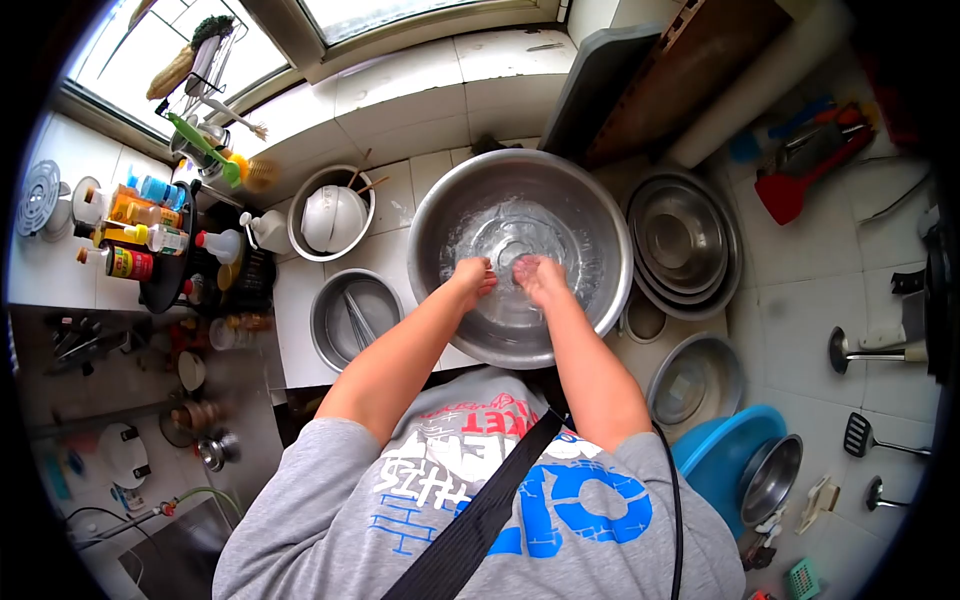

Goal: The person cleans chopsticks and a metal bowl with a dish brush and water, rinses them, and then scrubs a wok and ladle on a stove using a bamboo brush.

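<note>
Grey metal basin [592, 215] beneath both hands [477, 278] [540, 277], water [515, 228] just beyond them, both loosely curled, any grip unclear

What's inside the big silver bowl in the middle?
The left hand and right hand are inside the big silver bowl, with what looks like clear water. They cover part of the bottom, so anything directly beneath them is hidden.

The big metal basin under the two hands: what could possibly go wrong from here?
What looks like water in the basin could splash onto the grey shirt near its rim if the left hand or right hand moves briskly. The left forearm might also knock the small metal pan beside the basin.
</note>
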A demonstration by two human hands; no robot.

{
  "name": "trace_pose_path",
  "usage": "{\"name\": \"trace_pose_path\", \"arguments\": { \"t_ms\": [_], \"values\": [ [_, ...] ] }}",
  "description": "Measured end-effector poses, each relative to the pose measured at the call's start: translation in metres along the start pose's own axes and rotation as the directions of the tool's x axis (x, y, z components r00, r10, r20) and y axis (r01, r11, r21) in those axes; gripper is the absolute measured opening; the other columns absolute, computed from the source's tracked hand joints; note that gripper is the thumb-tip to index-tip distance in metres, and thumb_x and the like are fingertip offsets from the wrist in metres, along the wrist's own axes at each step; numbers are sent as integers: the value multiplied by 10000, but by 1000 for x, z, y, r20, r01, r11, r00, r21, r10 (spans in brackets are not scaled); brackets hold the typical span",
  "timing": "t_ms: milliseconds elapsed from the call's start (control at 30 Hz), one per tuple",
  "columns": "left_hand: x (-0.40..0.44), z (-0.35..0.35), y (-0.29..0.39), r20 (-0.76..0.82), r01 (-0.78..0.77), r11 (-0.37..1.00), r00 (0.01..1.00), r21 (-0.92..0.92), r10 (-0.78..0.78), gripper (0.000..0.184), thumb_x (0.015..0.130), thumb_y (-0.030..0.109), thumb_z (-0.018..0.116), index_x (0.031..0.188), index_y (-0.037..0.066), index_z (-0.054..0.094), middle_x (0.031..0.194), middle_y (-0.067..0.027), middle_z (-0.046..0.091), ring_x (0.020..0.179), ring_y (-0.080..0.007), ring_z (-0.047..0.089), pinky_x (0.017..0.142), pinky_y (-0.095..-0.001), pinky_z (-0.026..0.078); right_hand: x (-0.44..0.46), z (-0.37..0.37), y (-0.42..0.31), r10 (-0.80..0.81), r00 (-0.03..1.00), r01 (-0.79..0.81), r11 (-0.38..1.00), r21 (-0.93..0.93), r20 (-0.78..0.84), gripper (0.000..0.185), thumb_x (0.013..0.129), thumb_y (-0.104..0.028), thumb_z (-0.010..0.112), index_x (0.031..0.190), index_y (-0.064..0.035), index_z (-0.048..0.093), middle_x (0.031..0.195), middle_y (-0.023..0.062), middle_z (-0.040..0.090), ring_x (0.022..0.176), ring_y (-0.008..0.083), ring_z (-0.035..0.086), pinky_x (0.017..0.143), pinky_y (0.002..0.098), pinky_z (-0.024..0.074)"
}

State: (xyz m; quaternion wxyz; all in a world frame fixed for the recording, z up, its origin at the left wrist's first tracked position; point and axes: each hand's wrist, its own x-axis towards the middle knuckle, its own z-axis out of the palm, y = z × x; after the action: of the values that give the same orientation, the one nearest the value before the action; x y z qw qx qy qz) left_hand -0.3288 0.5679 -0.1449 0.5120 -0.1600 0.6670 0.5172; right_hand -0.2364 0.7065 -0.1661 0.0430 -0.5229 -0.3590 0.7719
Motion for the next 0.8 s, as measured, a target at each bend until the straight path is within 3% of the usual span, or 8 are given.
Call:
{"name": "trace_pose_path", "arguments": {
  "t_ms": [33,133,333,467,567,600,700,800],
  "values": [
    [-4,3,4,58,5,990,998,-139,3,377,1017,332,373,1135,31,568,1097,-129,624,956,-258,632,863,-410,488,-4,13,4,74,982,-130,934,332,173,341,963,-167,439,1178,55,581,1093,182,667,1059,313,635,937,400,498],
    [-23,21,16,100,-41,875,990,-483,102,521,1023,497,312,1139,53,557,1060,-155,624,964,-310,613,854,-493,493,-65,49,-8,-167,942,41,918,394,291,375,987,-172,452,1271,52,548,1241,155,619,1155,281,594,1000,367,459],
    [-34,35,54,305,35,818,936,-574,174,565,999,564,315,1161,76,550,1214,-156,604,1083,-306,590,893,-482,485,-72,71,4,-667,612,790,490,-368,426,558,1054,-357,332,1483,-1,323,1554,172,291,1464,295,211,1187,366,136],
    [-73,42,65,532,20,876,801,-483,275,520,1009,519,351,1121,58,562,1222,-126,603,1109,-259,586,887,-425,497,-54,45,-46,-652,672,597,197,-778,350,633,1020,-531,246,1519,-146,301,1597,87,236,1486,307,152,1157,588,67],
    [-89,42,71,453,-237,937,827,-257,333,313,1007,363,464,1041,78,589,1045,-83,649,993,-195,621,807,-337,497,2,-4,-73,-508,835,538,678,-501,209,451,978,-389,447,1153,-35,665,1250,235,605,1178,373,560,981,392,439],
    [-87,40,73,378,-419,899,818,-125,434,276,1002,329,485,1014,77,594,994,-70,654,944,-177,625,778,-317,492,-3,-7,-76,-752,638,683,452,-573,167,407,965,-356,472,973,-4,677,988,207,687,922,380,646,806,438,490],
    [-65,29,74,220,-704,673,710,227,669,237,991,247,514,862,55,566,756,11,533,658,-88,456,613,-271,395,-27,-13,-83,-751,658,612,489,-621,57,394,958,-348,484,879,-1,653,840,197,678,847,403,640,756,472,465],
    [-61,16,73,184,-707,601,691,374,699,347,998,302,482,817,15,557,717,-68,515,668,-188,467,623,-349,397,-29,-9,-74,-705,703,680,625,-385,97,404,1012,-327,456,716,-57,500,602,44,488,540,194,463,552,372,400]
  ]
}}
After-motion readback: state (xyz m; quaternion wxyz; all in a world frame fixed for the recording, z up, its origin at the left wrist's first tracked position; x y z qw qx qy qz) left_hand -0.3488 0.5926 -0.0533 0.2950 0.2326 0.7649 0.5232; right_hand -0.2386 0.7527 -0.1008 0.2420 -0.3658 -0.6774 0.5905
